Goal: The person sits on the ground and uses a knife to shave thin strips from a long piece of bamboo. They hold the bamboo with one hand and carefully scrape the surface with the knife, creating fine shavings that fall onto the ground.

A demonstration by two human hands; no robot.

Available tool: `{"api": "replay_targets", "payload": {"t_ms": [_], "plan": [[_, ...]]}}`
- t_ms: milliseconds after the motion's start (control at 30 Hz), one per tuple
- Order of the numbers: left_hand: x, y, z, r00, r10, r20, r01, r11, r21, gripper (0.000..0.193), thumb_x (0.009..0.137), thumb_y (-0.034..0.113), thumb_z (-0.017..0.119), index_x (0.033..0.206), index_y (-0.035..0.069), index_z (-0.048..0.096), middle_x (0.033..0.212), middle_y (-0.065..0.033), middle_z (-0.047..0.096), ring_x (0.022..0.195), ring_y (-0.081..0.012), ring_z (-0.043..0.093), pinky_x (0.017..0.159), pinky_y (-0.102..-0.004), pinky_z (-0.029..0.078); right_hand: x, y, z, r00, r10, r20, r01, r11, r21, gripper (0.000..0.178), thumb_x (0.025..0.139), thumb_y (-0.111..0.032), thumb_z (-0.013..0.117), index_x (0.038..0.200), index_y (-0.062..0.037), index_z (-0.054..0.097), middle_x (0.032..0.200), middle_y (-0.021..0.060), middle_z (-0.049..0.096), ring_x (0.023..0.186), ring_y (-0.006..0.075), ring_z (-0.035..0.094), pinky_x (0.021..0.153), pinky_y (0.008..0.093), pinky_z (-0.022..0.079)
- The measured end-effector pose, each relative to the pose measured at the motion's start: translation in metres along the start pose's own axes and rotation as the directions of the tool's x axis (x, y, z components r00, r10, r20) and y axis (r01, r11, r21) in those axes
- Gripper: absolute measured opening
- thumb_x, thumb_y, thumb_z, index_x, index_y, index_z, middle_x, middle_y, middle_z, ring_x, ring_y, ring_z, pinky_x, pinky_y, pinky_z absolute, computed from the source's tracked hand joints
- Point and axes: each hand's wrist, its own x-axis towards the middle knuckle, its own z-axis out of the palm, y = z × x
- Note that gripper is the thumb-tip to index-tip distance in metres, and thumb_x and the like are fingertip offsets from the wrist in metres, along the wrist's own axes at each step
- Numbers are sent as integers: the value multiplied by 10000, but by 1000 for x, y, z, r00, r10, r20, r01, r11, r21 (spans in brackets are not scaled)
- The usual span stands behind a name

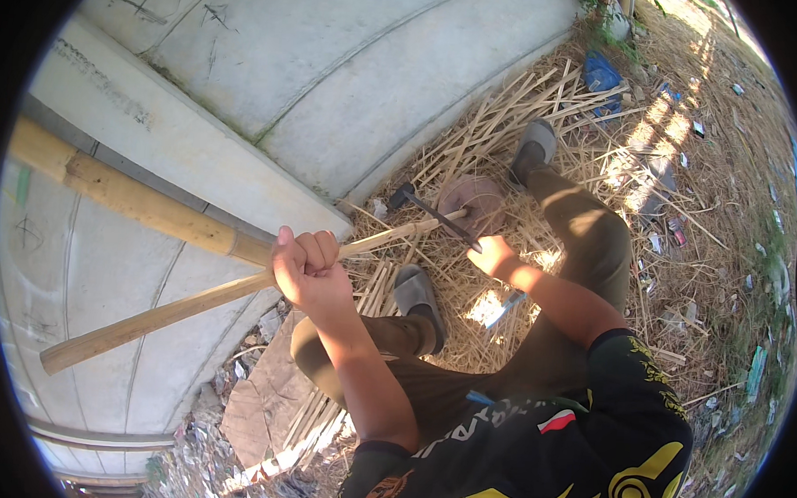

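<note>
My left hand (310, 265) is closed in a fist around a long pale bamboo pole (172, 311). The pole slants from the lower left up to a round reddish-brown block (484, 199), where its far end rests on or just above the top; I cannot tell which. In my right hand (495, 255), closed round the handle, is a dark hatchet-like tool (439, 220). Its broader head (401, 195) points up and left, left of the block. The tool crosses the pole near the far end; whether they touch is unclear.
A thick bamboo pole (146, 201) lies along the pale wall panels (272, 95) at left. Split bamboo strips (491, 120) cover the ground around my shoes. Brown cardboard (266, 394) lies by my left knee; a blue plastic piece (602, 76) lies beyond my right foot.
</note>
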Motion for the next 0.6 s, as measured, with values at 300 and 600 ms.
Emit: {"api": "replay_targets", "payload": {"t_ms": [300,600], "plan": [[-14,92,11,946,250,205,-203,953,-225,436,1062,231,306,633,175,248,455,37,196,427,-87,99,451,-287,138,23,37,-1,994,100,-33,-99,995,30,295,875,-338,580,892,-65,689,842,184,690,799,381,672,740,456,511],[-22,107,12,938,270,217,-241,959,-153,440,1069,246,301,636,178,263,445,41,211,402,-82,124,443,-278,143,24,45,3,992,104,-74,-104,995,13,272,845,-324,601,886,-71,694,768,180,678,750,363,678,711,440,533]]}}
